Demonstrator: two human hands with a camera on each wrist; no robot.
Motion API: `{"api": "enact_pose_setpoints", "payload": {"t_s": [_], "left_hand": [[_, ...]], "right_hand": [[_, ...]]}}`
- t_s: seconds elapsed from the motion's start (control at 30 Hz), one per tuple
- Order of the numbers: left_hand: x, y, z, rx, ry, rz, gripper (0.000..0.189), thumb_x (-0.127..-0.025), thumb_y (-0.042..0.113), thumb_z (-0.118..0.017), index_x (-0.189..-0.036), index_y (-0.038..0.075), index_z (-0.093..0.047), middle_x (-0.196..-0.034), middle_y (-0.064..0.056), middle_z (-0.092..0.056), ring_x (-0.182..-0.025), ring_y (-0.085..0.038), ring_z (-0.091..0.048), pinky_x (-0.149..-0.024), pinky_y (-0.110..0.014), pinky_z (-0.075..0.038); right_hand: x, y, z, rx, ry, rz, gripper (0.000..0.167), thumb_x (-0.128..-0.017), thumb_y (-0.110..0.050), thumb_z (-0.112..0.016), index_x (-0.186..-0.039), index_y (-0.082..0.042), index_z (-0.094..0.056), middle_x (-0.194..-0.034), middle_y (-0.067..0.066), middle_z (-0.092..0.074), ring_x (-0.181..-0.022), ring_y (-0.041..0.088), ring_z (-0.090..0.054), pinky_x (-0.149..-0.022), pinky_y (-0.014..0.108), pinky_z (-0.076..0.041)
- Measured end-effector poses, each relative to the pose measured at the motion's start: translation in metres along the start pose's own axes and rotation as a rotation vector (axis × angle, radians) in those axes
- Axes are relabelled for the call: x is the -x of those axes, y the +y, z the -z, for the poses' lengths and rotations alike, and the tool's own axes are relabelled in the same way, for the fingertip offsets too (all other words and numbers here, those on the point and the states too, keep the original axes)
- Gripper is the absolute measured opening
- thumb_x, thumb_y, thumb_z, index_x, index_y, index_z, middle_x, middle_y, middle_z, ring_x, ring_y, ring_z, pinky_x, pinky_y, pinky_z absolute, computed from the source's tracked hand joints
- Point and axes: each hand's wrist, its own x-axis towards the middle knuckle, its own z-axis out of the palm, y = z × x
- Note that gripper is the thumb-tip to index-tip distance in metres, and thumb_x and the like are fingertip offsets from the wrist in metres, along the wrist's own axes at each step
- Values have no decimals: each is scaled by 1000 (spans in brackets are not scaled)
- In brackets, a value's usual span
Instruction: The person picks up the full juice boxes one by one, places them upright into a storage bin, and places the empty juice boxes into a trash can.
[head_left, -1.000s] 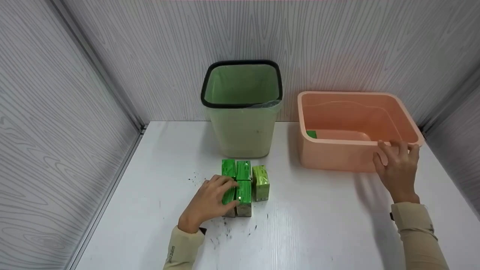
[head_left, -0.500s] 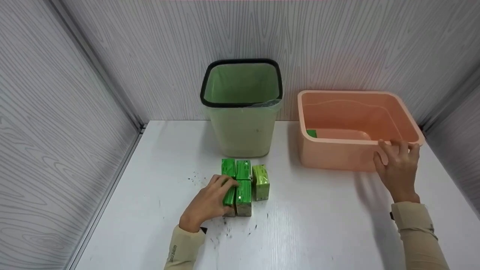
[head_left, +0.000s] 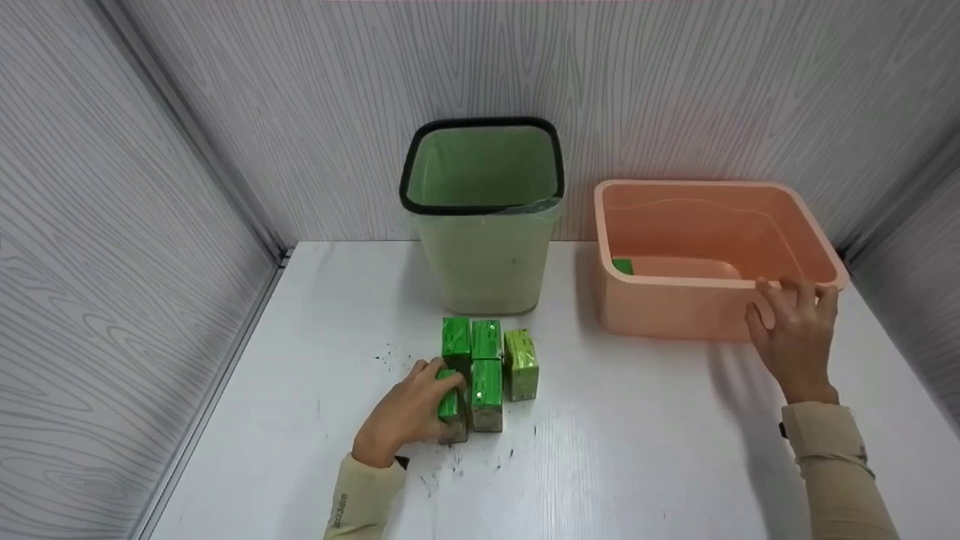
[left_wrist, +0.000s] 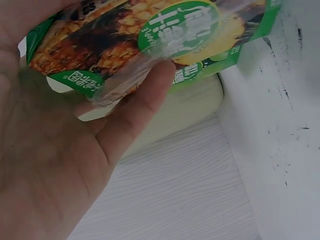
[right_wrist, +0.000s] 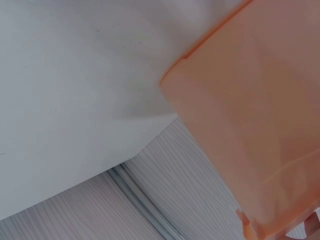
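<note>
My left hand (head_left: 403, 412) grips a green-topped juice carton (head_left: 448, 406) at the near left of a small group. Pineapple pictures and clear wrap show on this carton (left_wrist: 120, 55) in the left wrist view, with thumb and fingers around it. It stands slightly apart from its neighbours: two green cartons behind, one of them a far-left carton (head_left: 456, 337), and a near-right green carton (head_left: 487, 390). A yellow-green carton (head_left: 523, 367) stands to their right. Over at the right, my right hand (head_left: 796, 341) holds the front rim of a pink plastic tub (head_left: 675, 309), fingers hooked over it.
Behind the cartons stands a pale green bin (head_left: 487, 262) with a black rim. A green item (head_left: 622, 266) lies inside the tub's left corner, partly hidden. Grey wood-grain panels (head_left: 337, 112) enclose the white table (head_left: 600, 450), which has dark marks near the cartons.
My left hand has closed its fingers on the near-left carton and drawn it slightly left and toward me, opening a gap to its neighbours. The right hand stays on the tub's rim.
</note>
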Motion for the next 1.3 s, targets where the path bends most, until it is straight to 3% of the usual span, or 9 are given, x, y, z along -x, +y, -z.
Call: {"api": "enact_pose_setpoints", "payload": {"t_s": [0.1, 0.23, 0.6, 0.83, 0.97, 1.17, 1.3], "left_hand": [[5, -4, 7, -2, 43, -28, 52, -67, 24, -97, -102, 9, -62, -106, -10, -51, -92, -26, -49, -68, -41, -52], [9, -8, 15, 17, 131, -73, 56, -66, 31, -98, -87, 13, -49, -91, 1, -37, -81, -17, -37, -63, -33, -41], [17, -10, 36, -36, 270, -99, 57, -61, 6, -92, -78, 14, -38, -87, 1, -38, -75, -13, -36, -60, -30, -37], [19, -8, 49, -42, 324, -76, 67, -57, 7, -96, -73, 14, -31, -86, 0, -38, -75, -15, -37, -61, -32, -37], [20, -8, 54, -37, 357, -83, 64, -56, 6, -96, -76, 13, -36, -85, 0, -40, -75, -15, -38, -62, -32, -38], [20, -9, 58, -46, 404, -115, 55, -56, 8, -99, -92, 8, -57, -94, -5, -53, -83, -20, -53, -70, -37, -53], [20, -7, 62, -4, 406, -128, 51, -60, 10, -99, -90, 10, -57, -102, -8, -56, -92, -24, -58, -76, -39, -56]], "right_hand": [[2, 0, -1, 4, 1, 4, 29, -88, -5, -70, -114, 7, -69, -108, 37, -57, -91, 57, -43, -86, 68, -32], [1, 2, 0, 16, 19, 7, 29, -86, -4, -71, -113, 7, -69, -107, 37, -57, -92, 57, -44, -86, 68, -32], [-1, 1, -1, 17, 7, 5, 30, -86, -5, -71, -114, 7, -69, -107, 36, -57, -94, 58, -44, -86, 69, -32], [-1, 2, -2, 22, 6, 0, 30, -87, -6, -70, -113, 7, -69, -107, 36, -57, -94, 59, -45, -86, 69, -32], [0, 2, -3, 5, 35, 11, 28, -86, -6, -70, -112, 7, -69, -106, 36, -57, -93, 59, -44, -86, 69, -31], [0, 2, -5, 3, 48, 18, 27, -87, -7, -69, -111, 6, -69, -104, 36, -57, -93, 58, -44, -86, 69, -31], [0, 2, -5, 2, 44, 13, 28, -86, -5, -70, -111, 6, -69, -105, 36, -57, -94, 58, -45, -86, 69, -31]]}}
